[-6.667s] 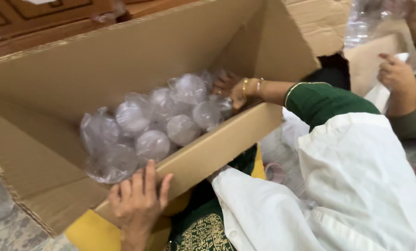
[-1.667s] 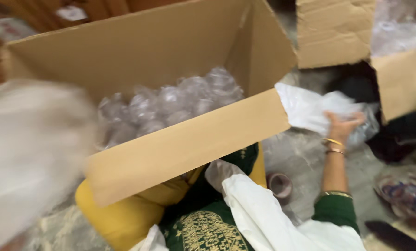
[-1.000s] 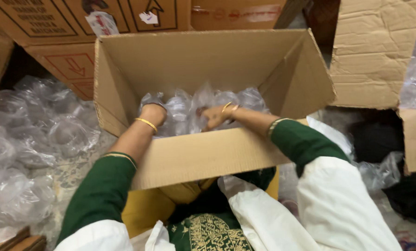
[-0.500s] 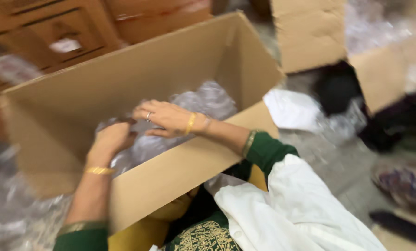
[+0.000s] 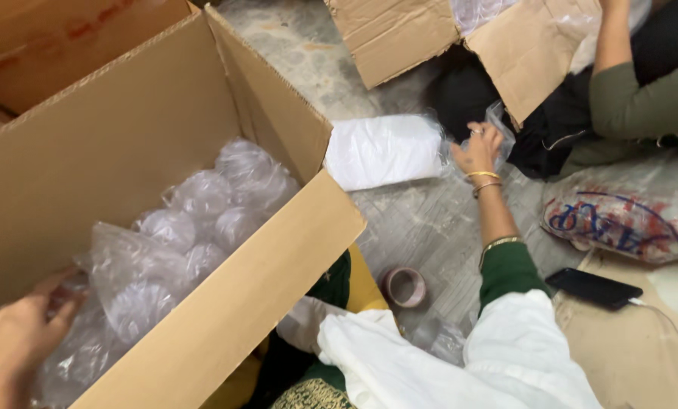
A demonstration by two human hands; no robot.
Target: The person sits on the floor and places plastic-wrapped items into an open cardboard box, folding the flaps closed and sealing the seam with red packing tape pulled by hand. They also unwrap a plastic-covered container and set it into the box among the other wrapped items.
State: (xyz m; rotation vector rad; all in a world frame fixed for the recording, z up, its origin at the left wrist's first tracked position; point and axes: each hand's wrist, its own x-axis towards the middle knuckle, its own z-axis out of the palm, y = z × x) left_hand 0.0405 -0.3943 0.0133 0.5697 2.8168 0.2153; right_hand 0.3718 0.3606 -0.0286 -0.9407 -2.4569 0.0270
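Head view: right hand (image 5: 478,149) grasps white packet (image 5: 384,150), left hand (image 5: 13,341) holds plastic bag (image 5: 134,280)

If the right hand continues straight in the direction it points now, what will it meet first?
The right hand already touches the white plastic-wrapped pack; going straight on, it would probably press into that pack first.

Right hand (image 5: 481,148) at upper right wears gold bangles (image 5: 484,180); dark green sleeve (image 5: 509,266) with gold cuff trim, white shawl (image 5: 460,360) at bottom.
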